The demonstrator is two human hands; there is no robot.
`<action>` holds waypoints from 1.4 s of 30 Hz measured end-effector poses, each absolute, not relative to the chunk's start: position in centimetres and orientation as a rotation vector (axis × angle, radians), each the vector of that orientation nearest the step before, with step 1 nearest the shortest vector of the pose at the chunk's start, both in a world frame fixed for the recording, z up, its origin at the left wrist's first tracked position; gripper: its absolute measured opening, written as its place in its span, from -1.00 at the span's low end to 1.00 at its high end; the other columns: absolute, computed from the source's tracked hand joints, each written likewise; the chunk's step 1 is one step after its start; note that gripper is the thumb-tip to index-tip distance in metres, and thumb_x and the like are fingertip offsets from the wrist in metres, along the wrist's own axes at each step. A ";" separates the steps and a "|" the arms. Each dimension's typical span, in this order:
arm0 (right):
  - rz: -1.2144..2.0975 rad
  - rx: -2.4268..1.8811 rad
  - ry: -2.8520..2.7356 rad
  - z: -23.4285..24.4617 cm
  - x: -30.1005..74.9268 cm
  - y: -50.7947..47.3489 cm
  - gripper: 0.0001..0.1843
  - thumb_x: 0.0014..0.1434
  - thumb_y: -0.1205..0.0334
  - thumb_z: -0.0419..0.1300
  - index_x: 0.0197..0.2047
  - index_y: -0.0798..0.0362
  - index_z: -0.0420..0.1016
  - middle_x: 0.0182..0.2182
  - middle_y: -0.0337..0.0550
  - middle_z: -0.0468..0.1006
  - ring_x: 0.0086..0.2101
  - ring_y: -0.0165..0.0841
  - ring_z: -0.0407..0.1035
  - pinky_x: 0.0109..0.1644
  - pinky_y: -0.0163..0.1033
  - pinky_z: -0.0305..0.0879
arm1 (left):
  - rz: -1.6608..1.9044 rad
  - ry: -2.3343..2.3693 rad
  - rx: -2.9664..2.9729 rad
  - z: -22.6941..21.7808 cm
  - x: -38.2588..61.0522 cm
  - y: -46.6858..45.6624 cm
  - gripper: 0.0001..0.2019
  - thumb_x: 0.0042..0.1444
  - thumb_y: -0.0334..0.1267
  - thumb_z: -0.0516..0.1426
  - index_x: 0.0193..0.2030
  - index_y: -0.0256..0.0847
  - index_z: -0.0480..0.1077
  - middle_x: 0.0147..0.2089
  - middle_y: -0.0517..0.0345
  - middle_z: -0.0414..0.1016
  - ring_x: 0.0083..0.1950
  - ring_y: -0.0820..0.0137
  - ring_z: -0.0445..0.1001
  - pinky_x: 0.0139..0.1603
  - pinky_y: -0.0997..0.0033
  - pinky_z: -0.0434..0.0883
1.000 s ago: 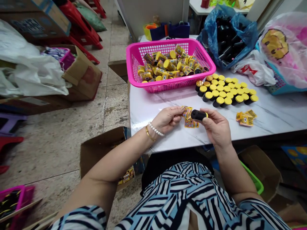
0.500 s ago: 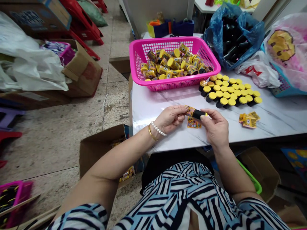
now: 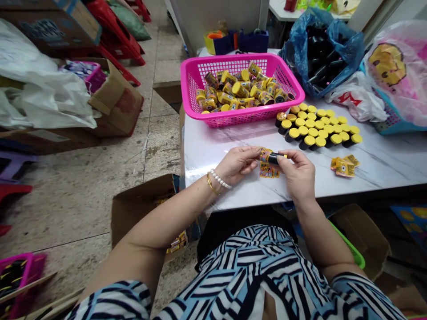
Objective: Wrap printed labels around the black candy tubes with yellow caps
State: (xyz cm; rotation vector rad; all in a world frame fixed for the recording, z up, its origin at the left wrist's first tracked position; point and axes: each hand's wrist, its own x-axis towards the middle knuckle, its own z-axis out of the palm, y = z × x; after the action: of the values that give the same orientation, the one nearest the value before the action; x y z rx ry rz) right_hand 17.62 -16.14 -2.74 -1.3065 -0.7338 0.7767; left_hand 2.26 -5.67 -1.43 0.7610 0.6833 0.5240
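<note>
Black plastic canister (image 3: 273, 158) is held off the marble counter (image 3: 383, 171) between the two hands, lying on its side with its yellow cap end pointing right. The right hand (image 3: 296, 174) is mostly closed, its thumb and fingers pinching the canister near the capped end. The left hand (image 3: 238, 165) is curled into a similar pinch, its fingertips (image 3: 256, 151) on a printed yellow label (image 3: 265, 155) that meets the canister's left end; how far the label wraps around the body is too small to tell. A second label (image 3: 268, 171) lies flat on the counter just below the hands, and a small pile of labels (image 3: 344, 166) lies further right. Beyond the hands, rows of upright black canisters with yellow caps (image 3: 316, 129) stand packed together beside a pink plastic basket (image 3: 242, 119) heaped with labelled canisters (image 3: 238, 91). A blue plastic bag of black canisters (image 3: 320, 53) sits behind the rows. A pearl bracelet (image 3: 218, 179) and a gold bangle (image 3: 211, 183) circle the left wrist. An open cardboard box (image 3: 140, 206) stands on the floor beside the counter's near edge.
</note>
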 end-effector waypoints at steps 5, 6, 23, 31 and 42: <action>0.714 -1.349 -0.807 -2.4 17.8 -16.5 -0.65 0.07 0.05 0.50 -0.14 0.02 0.60 -0.35 -0.24 0.66 -0.35 -0.37 0.57 -0.18 -0.23 0.59 | 0.523 0.687 0.770 -1.7 2.3 -5.5 -0.84 0.16 -0.31 0.35 -0.27 -0.36 0.50 -0.48 0.15 0.47 -0.63 0.64 0.24 -0.73 0.63 -0.07; 0.702 -1.330 -0.822 -2.4 17.9 -16.5 -0.66 0.08 0.06 0.50 -0.14 0.01 0.60 -0.33 -0.24 0.66 -0.33 -0.37 0.57 -0.15 -0.24 0.58 | 0.520 0.686 0.773 -1.7 2.3 -5.5 -0.84 0.16 -0.32 0.35 -0.27 -0.36 0.49 -0.49 0.15 0.45 -0.63 0.63 0.24 -0.72 0.63 -0.06; 0.402 -1.220 -1.325 -2.3 19.8 -16.8 -0.66 0.12 0.15 0.51 -0.02 -0.10 0.66 -0.01 -0.08 0.61 -0.01 -0.19 0.54 0.07 -0.04 0.58 | 0.462 0.444 1.158 -0.7 1.1 -5.1 -0.51 -0.08 -0.14 0.51 -0.08 -0.35 0.53 -0.25 0.06 0.63 -0.35 0.46 0.55 -0.28 0.44 0.46; 0.315 -1.302 -1.405 -3.7 19.0 -16.2 -0.52 0.21 0.23 0.43 0.19 -0.13 0.56 -0.03 -0.12 0.66 -0.09 -0.22 0.60 0.09 -0.02 0.59 | 0.426 0.527 1.096 -1.3 1.8 -5.1 -0.58 -0.08 -0.16 0.50 -0.17 -0.36 0.52 -0.35 0.12 0.58 -0.42 0.50 0.49 -0.34 0.48 0.42; 0.125 -1.366 -1.631 -2.3 20.1 -16.1 -0.64 0.20 0.20 0.45 0.07 -0.11 0.64 -0.02 -0.08 0.71 -0.03 -0.17 0.60 0.14 0.03 0.58 | 0.468 0.527 1.168 -1.7 1.0 -3.9 -0.61 -0.03 -0.17 0.49 -0.12 -0.34 0.58 -0.30 0.08 0.62 -0.37 0.49 0.51 -0.33 0.48 0.39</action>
State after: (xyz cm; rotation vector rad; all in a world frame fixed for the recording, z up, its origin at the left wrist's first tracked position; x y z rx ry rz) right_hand 20.07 -16.12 -2.32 -1.3662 -1.6306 0.1251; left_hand 1.00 -3.93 -1.69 1.1684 0.5271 0.4680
